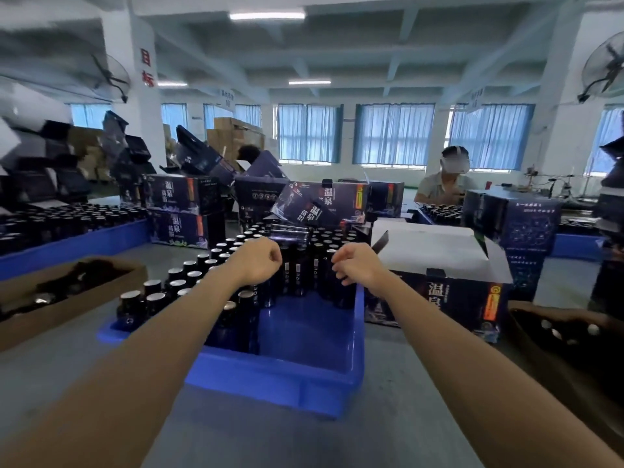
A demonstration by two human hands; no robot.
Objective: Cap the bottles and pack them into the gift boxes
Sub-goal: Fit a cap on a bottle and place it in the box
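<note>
Many dark bottles [189, 275] with silver tops stand in a blue bin [304, 376] in front of me. A few taller-looking dark bottles [304, 265] stand in the bin between my hands. My left hand [258, 261] hovers over the bin as a curled fist, just left of those bottles. My right hand [358, 265] is just right of them, fingers curled inward. I see nothing held in either hand. An open dark-blue gift box [439, 292] with white flaps stands right of the bin.
Printed gift boxes [179, 211] are stacked behind the bin. A cardboard box of dark caps [67, 292] lies at left, and another cardboard box [567, 332] at right. More bottles fill a blue tray [67, 244] at far left. A person [445, 184] sits at the back right.
</note>
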